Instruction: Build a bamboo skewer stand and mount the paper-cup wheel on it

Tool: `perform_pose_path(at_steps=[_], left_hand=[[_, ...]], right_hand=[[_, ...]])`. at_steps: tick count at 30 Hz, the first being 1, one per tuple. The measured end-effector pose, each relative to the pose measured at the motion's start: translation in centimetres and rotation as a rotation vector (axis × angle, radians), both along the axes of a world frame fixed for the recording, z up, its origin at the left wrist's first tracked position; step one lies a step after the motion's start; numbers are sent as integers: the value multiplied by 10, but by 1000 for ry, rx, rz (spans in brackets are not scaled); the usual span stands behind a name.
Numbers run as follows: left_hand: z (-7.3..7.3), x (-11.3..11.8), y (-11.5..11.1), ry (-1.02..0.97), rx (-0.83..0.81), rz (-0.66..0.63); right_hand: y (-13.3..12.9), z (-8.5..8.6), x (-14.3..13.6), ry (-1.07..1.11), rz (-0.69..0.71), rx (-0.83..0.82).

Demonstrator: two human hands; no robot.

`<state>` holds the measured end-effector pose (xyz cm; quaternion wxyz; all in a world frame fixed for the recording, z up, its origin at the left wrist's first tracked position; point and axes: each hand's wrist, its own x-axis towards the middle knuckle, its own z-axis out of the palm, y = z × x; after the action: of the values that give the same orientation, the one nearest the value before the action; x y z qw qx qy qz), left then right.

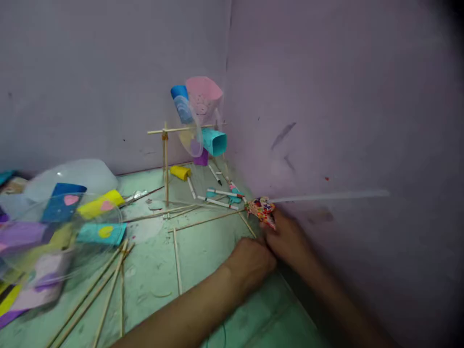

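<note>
Okay, ur right hand pinches the patterned paper piece at center frame, by the wall; left hand sits curled just beside it on the green floor, fingers hidden, can't tell.

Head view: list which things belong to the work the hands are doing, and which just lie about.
In hand:
right hand
left hand
patterned paper piece
thin white stick

Lying about:
wooden sticks
markers
stick stand
yellow tube
</note>
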<state>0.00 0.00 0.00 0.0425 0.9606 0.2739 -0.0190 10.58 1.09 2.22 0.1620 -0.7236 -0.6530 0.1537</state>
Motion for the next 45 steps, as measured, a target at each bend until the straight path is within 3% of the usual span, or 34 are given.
perform_pose_path(at_steps=[18,24,45], left_hand=[[4,-4,-7,-90,-24,-50],[3,-5,-6,-103,-30,-57],[-3,-3,-6,-125,-18,-50]], right_hand=[[3,-8,5,-57,29,-28],[3,-9,5,-116,6,14],[3,-8,4,-127,-38,-58]])
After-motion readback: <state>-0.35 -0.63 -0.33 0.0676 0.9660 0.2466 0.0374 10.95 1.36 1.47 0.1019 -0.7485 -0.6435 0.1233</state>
